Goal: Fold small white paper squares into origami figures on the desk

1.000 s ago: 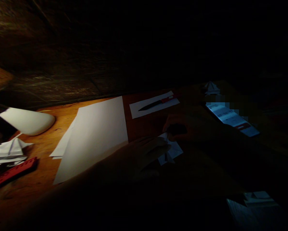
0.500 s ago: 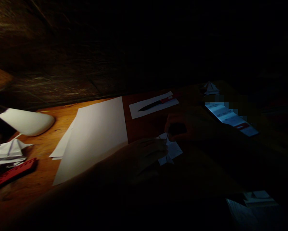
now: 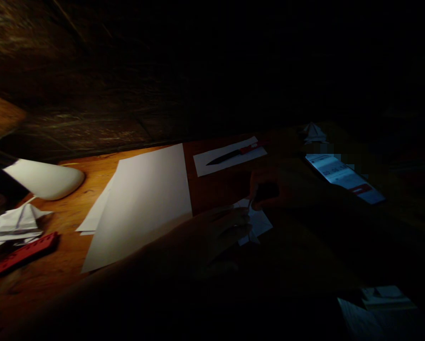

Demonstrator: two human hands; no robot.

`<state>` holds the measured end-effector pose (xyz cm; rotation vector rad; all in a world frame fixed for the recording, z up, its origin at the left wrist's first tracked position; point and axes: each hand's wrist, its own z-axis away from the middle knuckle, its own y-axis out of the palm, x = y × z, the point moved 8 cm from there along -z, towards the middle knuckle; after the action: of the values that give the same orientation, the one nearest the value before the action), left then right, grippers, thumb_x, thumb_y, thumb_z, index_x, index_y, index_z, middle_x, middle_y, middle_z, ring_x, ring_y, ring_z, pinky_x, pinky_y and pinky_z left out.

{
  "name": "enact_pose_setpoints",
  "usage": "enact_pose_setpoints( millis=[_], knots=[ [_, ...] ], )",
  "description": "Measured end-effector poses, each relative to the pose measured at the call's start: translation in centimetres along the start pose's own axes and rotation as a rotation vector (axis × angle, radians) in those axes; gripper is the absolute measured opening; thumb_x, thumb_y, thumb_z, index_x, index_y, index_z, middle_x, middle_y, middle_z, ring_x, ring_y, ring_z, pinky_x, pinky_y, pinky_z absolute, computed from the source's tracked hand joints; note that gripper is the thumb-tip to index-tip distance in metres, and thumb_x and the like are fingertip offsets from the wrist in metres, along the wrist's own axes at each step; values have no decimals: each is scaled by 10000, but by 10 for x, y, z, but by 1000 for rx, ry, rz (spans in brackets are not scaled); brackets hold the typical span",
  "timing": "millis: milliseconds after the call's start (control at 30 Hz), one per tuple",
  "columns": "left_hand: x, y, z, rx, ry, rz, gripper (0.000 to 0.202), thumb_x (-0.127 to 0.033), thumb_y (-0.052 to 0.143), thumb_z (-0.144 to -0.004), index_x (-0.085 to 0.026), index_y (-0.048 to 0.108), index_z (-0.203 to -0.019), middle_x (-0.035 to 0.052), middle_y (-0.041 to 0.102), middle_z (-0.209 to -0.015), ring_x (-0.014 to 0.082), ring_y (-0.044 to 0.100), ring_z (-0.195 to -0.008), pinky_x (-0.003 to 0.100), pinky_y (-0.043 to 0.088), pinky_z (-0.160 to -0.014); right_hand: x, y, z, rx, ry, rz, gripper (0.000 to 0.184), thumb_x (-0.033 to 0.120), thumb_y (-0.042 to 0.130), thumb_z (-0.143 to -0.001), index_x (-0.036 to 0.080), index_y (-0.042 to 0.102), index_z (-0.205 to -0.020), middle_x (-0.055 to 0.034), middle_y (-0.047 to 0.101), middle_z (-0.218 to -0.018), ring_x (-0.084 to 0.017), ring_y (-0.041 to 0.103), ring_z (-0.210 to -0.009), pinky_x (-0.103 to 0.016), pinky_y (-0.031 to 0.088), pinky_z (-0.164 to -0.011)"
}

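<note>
The scene is very dark. My left hand (image 3: 215,232) rests on a small folded white paper (image 3: 260,221) on the wooden table (image 3: 66,208), its fingers pressed together on the paper's left edge. My right hand (image 3: 279,187) lies just beyond the paper, fingers curled and pinching its upper corner. Both forearms run off into shadow toward the lower edge.
A stack of white sheets (image 3: 141,203) lies left of the hands. A red-capped pen (image 3: 233,154) lies on a paper strip behind them. A lit phone (image 3: 343,177) glows at right, a white lamp head (image 3: 45,179) at left, with folded paper (image 3: 15,222) and a red ruler (image 3: 22,253).
My left hand's fingers have drawn in closer over the folded paper. The view has shifted slightly, so everything sits a little further right.
</note>
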<state>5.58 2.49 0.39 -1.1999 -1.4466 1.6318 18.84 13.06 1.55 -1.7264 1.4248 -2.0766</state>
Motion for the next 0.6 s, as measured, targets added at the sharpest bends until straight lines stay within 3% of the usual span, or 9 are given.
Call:
enact_pose_setpoints(
  millis=[167,367,433,600],
  knots=[
    [3,-2,-2,-61,-11,11,642,-502,620,-965,-150,455,-1476,173,449,-1568,352,395,-1487,513,432,-1197,2,4,0,1,-60,-25,97,246,749,-853,175,684,-866,-25,675,-927,-157,638,-850,-292,472,-760],
    [14,-11,-1,-161,-42,-70,584,-566,583,-974,-162,510,-1389,149,572,-1478,338,415,-1480,606,274,-1255,-3,7,-1,-36,0,-33,102,244,691,-884,187,674,-967,-19,722,-956,-154,658,-835,-278,481,-737],
    [20,-14,0,-183,-96,-97,650,-600,590,-959,-158,485,-1424,162,540,-1513,357,426,-1467,628,301,-1230,-4,6,-2,-69,48,4,161,259,688,-884,191,700,-1030,-36,736,-1002,-168,667,-863,-288,484,-749],
    [23,-11,1,-184,-160,-38,772,-607,603,-952,-154,374,-1535,199,493,-1530,368,478,-1403,573,467,-1123,-2,5,-5,-113,68,115,188,292,673,-900,197,753,-1041,-58,745,-1035,-180,670,-881,-305,475,-770]
  ],
)
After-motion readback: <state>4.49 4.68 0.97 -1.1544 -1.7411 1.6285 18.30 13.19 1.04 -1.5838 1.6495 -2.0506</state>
